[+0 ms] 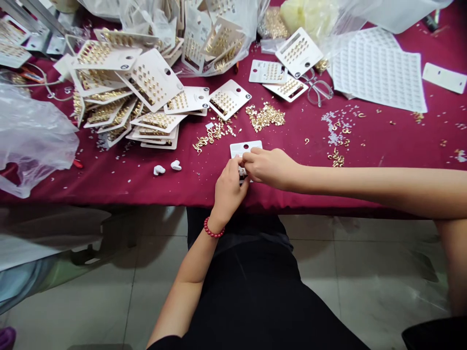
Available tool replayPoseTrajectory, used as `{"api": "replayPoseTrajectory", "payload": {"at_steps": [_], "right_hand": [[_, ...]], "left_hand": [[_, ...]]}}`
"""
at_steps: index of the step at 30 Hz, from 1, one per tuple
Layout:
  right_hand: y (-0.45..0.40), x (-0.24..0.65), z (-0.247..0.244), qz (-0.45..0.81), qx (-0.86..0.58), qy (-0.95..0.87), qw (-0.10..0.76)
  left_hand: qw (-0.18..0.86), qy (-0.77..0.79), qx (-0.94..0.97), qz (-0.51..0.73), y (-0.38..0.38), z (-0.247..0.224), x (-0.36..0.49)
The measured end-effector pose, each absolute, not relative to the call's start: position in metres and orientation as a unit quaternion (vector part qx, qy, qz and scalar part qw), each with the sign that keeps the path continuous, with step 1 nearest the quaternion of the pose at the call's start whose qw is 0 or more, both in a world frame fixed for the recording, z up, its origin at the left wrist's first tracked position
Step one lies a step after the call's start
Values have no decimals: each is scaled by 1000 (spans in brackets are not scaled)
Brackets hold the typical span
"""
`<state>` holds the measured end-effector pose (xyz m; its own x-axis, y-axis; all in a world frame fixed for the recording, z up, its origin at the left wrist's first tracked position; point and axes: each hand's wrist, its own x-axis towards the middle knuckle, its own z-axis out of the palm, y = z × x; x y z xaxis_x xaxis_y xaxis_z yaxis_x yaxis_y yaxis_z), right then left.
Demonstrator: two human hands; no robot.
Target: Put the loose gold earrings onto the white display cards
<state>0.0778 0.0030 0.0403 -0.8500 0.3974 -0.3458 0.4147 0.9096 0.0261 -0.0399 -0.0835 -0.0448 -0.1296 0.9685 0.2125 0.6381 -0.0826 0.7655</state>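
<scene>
Left hand (226, 190) is gripping a central card (255, 145), right hand (273, 167) pinching fingers over it; filled cards (151, 80) are lying upper left, unmounted gold pieces (266, 117) upper centre.

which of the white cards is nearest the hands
The white card near the table's front edge, partly covered by the left hand and right hand. The other cards all lie farther back, with no hand on them.
</scene>
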Motion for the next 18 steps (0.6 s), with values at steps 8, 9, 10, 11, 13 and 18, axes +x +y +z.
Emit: {"api": "replayPoseTrajectory", "payload": {"at_steps": [8,9,10,11,13,18], "right_hand": [[3,74,45,-19,219,957,190],[4,73,45,-20,216,958,190],[5,74,45,-21,215,958,188],[5,74,44,-21,215,959,185],[3,74,44,-22,219,958,181],[-9,72,46,-32,260,947,189]], "left_hand": [[211,648,623,385,-84,-45,-40],[210,647,623,385,-84,-45,-40],[209,647,624,386,-84,-45,-40],[208,646,625,386,-84,-45,-40],[208,644,627,385,-85,-45,-40],[211,648,622,385,-85,-45,-40]]}}
